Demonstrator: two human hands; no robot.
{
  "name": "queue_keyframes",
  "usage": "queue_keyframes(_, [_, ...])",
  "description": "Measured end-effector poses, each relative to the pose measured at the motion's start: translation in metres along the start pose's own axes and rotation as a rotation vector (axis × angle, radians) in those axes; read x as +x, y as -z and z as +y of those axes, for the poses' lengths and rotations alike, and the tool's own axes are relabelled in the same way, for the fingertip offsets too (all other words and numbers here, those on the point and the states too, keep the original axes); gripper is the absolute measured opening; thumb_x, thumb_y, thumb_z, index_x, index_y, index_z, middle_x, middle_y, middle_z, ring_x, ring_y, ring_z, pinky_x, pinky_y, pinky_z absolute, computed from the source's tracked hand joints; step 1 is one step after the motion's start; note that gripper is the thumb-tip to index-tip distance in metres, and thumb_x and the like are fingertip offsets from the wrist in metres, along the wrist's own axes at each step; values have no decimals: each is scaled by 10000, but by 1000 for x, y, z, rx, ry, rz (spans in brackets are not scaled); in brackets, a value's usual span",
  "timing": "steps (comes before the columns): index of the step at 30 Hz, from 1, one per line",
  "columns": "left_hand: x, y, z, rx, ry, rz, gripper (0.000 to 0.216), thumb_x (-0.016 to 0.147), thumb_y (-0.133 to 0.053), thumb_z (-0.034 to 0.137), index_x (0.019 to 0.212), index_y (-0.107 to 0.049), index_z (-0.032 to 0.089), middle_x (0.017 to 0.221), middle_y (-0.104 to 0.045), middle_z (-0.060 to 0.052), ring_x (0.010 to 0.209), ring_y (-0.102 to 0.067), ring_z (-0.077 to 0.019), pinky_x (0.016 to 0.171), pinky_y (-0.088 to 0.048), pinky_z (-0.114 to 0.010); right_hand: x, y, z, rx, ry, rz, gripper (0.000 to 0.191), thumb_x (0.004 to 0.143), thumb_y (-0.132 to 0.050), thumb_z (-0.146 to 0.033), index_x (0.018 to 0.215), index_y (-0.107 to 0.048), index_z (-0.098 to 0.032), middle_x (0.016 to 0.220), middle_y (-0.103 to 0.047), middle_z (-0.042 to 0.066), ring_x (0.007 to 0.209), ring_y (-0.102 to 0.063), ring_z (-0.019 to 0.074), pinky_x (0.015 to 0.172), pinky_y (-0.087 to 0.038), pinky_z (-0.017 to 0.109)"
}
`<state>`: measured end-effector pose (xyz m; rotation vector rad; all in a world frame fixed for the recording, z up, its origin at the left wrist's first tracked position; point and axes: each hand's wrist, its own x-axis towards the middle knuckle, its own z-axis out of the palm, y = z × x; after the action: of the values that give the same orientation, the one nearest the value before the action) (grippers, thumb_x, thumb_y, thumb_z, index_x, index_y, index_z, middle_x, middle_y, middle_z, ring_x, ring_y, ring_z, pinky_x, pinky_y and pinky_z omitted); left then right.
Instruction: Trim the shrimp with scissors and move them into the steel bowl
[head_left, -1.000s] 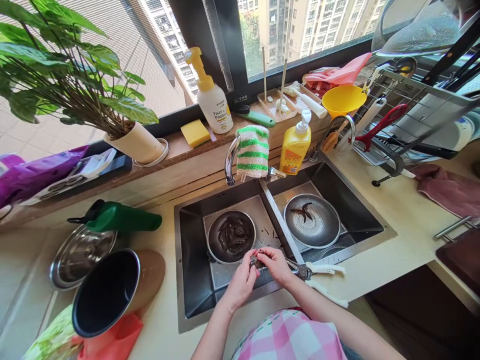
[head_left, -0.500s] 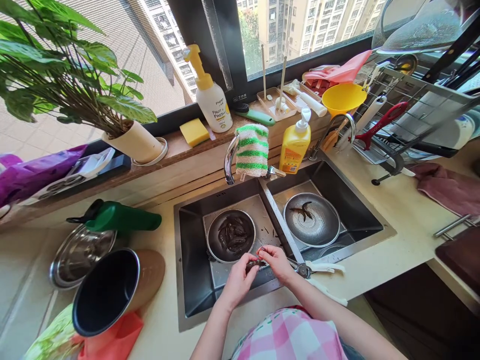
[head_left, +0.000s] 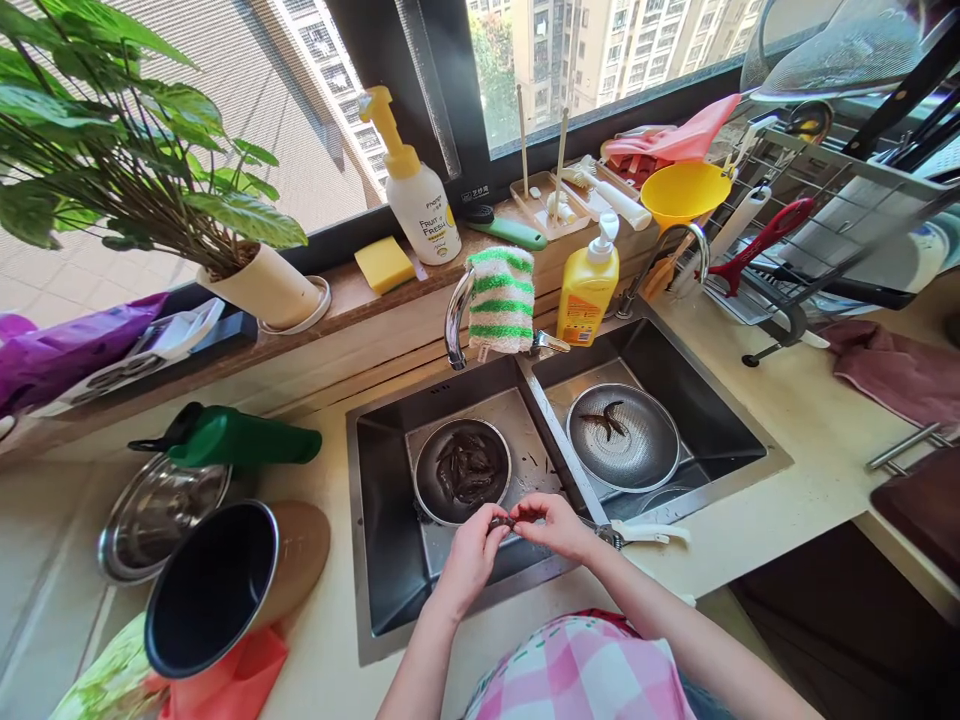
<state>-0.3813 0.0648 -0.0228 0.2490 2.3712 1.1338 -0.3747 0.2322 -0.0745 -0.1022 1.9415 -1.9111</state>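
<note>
Over the front of the left sink basin, my left hand [head_left: 477, 545] pinches a small, dark, slender piece [head_left: 501, 522] between thumb and fingers. My right hand [head_left: 553, 527] meets it from the other side, its fingertips closed on the piece's right end; its exact kind is not clear. Just beyond my hands, a round dark bowl [head_left: 426, 450] in the left basin holds several similar dark, glossy pieces [head_left: 472, 465]. A round metal pan [head_left: 652, 440] in the right basin carries a few slim dark pieces [head_left: 604, 420]. White-handled shears [head_left: 645, 533] lie at the sink's front edge, beside my right forearm.
A faucet [head_left: 454, 325] with a green-striped cloth [head_left: 501, 300] stands behind the basins, near a yellow pump bottle [head_left: 589, 290]. Left on the counter are a deep pot [head_left: 281, 580] and a green bottle [head_left: 247, 438]. A wire dish rack [head_left: 810, 190] stands right.
My right hand has turned and come down slightly, its fingers now closed on the dark piece's end. My left hand has shifted slightly, still gripping the piece.
</note>
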Motion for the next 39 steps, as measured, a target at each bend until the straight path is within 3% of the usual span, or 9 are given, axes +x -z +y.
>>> queue_keyframes(6, [0, -2, 4, 3, -5, -12, 165, 825, -408, 264, 889, -542, 194, 824, -625, -34, 745, -553, -156, 657, -393, -243, 2, -4, 5, -248, 79, 69, 108, 701, -537, -163, 704, -645, -162, 666, -623, -11, 628, -530, 104, 590, -388, 189])
queue_keyframes(16, [0, -6, 2, 1, 12, 7, 156, 822, -417, 273, 871, -536, 186, 783, -622, -29, 700, -542, -146, 637, -390, -237, 1, -4, 3, -491, 238, 42, 103, 687, -500, -98, 679, -579, -164, 645, -579, -7, 599, -481, 93, 549, -331, 174])
queue_keyframes(39, [-5, 5, 0, 40, -62, 54, 176, 792, -455, 214, 935, -558, 215, 896, -621, -33, 827, -565, -168, 744, -438, -290, 0, 3, 8, -488, 153, 108, 127, 646, -471, -76, 692, -547, -167, 643, -534, -13, 592, -446, 99, 547, -318, 184])
